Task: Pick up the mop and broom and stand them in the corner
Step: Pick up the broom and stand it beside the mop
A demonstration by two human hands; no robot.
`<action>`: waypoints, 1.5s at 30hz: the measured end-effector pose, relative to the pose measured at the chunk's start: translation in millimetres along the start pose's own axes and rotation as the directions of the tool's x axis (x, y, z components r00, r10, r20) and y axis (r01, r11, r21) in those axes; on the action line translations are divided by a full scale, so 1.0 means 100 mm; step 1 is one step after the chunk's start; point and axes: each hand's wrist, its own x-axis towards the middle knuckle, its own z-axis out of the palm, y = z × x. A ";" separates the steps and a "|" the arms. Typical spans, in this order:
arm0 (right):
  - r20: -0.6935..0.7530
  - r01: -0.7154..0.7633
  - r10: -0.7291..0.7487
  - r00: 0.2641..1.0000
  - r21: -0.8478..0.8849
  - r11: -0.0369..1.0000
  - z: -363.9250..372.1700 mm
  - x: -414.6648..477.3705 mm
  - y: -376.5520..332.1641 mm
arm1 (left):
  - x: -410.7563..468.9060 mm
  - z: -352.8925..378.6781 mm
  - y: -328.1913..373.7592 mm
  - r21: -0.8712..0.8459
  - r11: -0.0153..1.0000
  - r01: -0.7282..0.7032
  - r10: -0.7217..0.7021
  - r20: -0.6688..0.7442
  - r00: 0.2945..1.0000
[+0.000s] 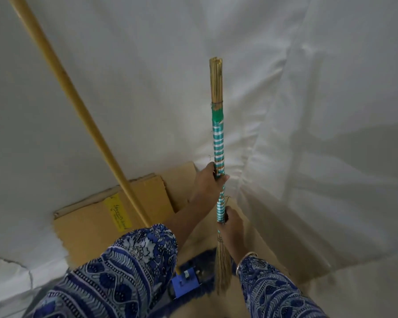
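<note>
The broom is a bundle of thin sticks with a teal-and-white wrapped handle. It stands upright in the corner with its bristle end down on the cardboard. My left hand grips the wrapped handle, and my right hand grips it lower down. The mop has a long yellow wooden pole that leans against the white sheet on the left. Its blue head rests on the floor, partly hidden behind my left sleeve.
White sheets drape both walls and meet in a fold at the corner. Flattened brown cardboard with a yellow label lies on the floor below the mop pole. A white sheet covers the floor at the lower left.
</note>
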 end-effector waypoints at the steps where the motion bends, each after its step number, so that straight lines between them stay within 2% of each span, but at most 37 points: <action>1: -0.008 0.002 -0.002 1.000 -0.007 1.000 0.02 0.16 0.08 | 0.14 0.10 -0.06 0.010 1.000 0.003 -0.003 -0.002 1.000; 8: -0.044 -0.006 0.010 0.999 0.092 0.996 0.50 1.05 0.66 | 1.06 0.77 -0.68 0.067 0.998 0.020 -0.022 0.028 0.999; 15: -0.022 0.026 -0.025 0.999 0.080 0.996 0.91 1.49 1.21 | 1.33 1.22 -1.29 0.077 0.997 0.030 -0.029 -0.016 0.999; 20: 0.013 0.077 -0.077 0.997 0.027 0.997 0.97 1.62 1.26 | 1.45 1.20 -1.35 0.010 0.999 0.050 -0.049 -0.068 0.997; 28: -0.128 0.043 -0.038 0.991 0.044 0.998 0.96 1.51 1.25 | 1.40 1.25 -1.29 0.005 1.000 -0.009 0.009 -0.040 0.999; 35: -0.099 -0.055 0.053 0.994 -0.023 0.998 0.96 1.56 1.27 | 1.39 1.30 -1.38 0.027 1.000 -0.010 0.010 -0.010 1.000; 45: -0.069 -0.067 0.063 0.996 -0.060 0.996 0.89 1.52 1.22 | 1.36 1.37 -1.35 0.012 1.000 0.006 -0.007 0.007 1.000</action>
